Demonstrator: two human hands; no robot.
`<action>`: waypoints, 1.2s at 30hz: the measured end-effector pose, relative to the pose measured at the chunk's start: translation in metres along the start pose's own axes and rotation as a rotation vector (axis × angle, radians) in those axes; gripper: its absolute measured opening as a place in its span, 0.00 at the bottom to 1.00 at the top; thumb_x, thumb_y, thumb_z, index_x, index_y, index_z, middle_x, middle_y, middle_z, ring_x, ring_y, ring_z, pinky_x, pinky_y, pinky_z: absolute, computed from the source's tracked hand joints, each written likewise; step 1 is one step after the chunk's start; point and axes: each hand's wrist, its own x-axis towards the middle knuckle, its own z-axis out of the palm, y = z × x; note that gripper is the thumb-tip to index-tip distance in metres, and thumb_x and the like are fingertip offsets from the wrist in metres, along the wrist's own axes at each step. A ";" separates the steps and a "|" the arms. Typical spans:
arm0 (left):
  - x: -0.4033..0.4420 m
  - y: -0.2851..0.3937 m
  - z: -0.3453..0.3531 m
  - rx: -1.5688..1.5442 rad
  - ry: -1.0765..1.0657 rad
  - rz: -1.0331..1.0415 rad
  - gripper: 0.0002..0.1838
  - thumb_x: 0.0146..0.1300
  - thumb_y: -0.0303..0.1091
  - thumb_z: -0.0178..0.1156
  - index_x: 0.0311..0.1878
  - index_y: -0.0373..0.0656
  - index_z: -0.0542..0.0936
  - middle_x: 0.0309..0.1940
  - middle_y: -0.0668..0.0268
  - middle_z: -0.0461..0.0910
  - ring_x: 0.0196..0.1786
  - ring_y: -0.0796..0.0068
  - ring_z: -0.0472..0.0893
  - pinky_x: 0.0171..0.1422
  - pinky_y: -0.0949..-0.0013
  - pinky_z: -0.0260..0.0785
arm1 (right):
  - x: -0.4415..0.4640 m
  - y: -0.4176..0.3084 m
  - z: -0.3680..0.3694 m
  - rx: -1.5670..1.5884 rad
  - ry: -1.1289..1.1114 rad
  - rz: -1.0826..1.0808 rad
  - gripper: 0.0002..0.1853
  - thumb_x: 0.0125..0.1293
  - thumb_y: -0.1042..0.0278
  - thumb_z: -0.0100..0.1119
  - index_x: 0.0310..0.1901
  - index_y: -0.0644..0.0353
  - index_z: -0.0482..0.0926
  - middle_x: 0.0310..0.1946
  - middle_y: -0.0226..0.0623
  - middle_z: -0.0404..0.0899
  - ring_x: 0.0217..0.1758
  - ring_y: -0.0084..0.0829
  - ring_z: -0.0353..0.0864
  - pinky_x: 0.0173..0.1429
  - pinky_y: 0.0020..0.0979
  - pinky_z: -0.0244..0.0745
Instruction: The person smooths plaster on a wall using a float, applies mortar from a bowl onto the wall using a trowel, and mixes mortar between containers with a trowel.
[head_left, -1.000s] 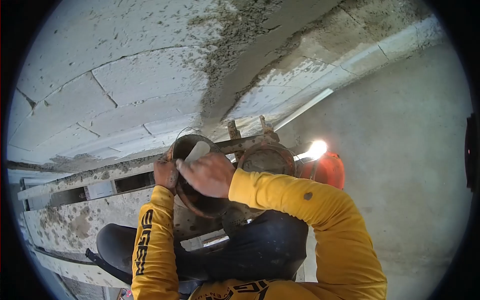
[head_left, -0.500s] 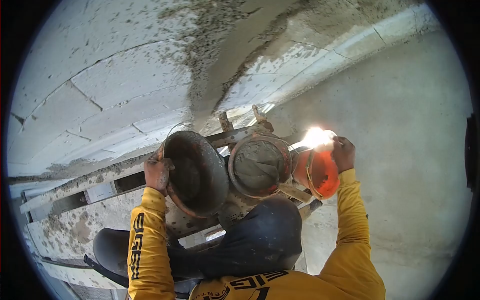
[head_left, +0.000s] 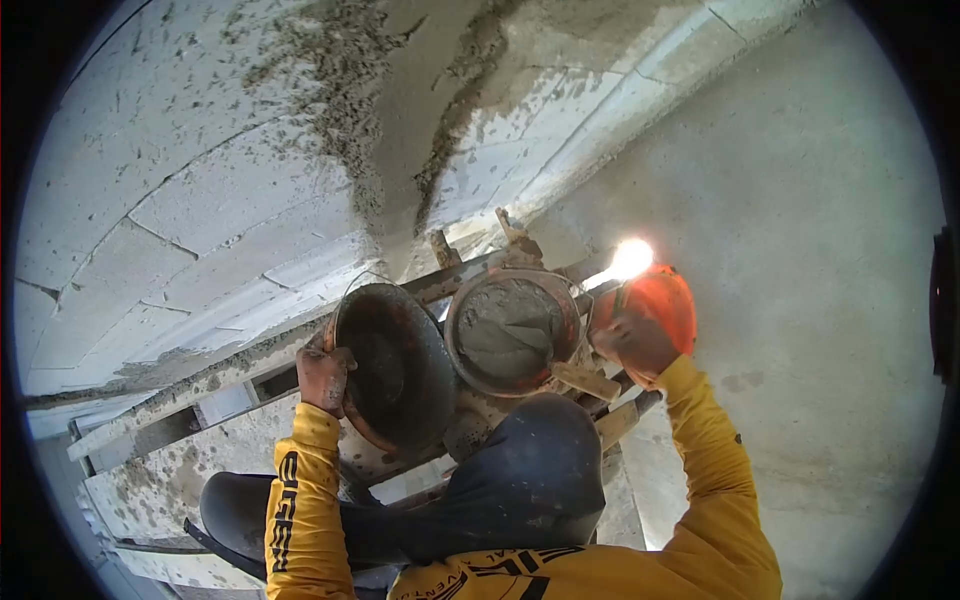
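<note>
My left hand (head_left: 325,375) is closed around the left rim of a dark, cement-stained bucket (head_left: 400,370), which tips toward me with its hollow inside showing. My right hand (head_left: 635,345) is over the near-left side of an orange bucket (head_left: 672,305). Motion smears its fingers, so their grip is unclear. Between the two stands a bucket of grey mortar (head_left: 508,330), nearly full, touched by neither hand. A wooden handle (head_left: 585,382) lies at its lower right edge.
A plank platform (head_left: 190,455) splashed with mortar bears the buckets, my bent knee (head_left: 530,465) close by. Ahead rises a pale block wall (head_left: 230,210) with a strip of wet mortar (head_left: 410,130). To the right lies a grey concrete surface (head_left: 800,300). A glaring light (head_left: 632,258) shows behind the orange bucket.
My right hand has left the orange bucket's far right rim and moved left and nearer across it. That bucket has turned. My left hand keeps its hold, the dark bucket slightly shifted.
</note>
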 end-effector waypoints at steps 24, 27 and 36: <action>-0.003 -0.006 -0.001 -0.312 -0.009 0.039 0.23 0.50 0.19 0.55 0.52 0.31 0.82 0.35 0.68 0.82 0.33 0.78 0.76 0.39 0.74 0.70 | 0.032 -0.125 0.051 0.007 -0.037 0.034 0.18 0.71 0.57 0.53 0.49 0.65 0.80 0.38 0.58 0.85 0.46 0.58 0.85 0.51 0.55 0.77; -0.001 -0.010 0.001 -0.333 -0.012 0.039 0.21 0.50 0.20 0.56 0.50 0.30 0.82 0.33 0.67 0.82 0.32 0.78 0.76 0.38 0.74 0.71 | 0.042 -0.131 0.062 0.166 -0.074 0.103 0.20 0.72 0.54 0.53 0.46 0.66 0.80 0.41 0.61 0.83 0.52 0.60 0.82 0.55 0.54 0.75; 0.003 -0.006 0.002 -0.268 0.033 0.061 0.21 0.50 0.22 0.56 0.49 0.30 0.83 0.31 0.67 0.82 0.29 0.78 0.75 0.36 0.73 0.71 | 0.054 -0.082 0.107 0.273 -0.065 -0.166 0.23 0.76 0.53 0.51 0.37 0.70 0.80 0.35 0.63 0.80 0.44 0.63 0.80 0.50 0.53 0.73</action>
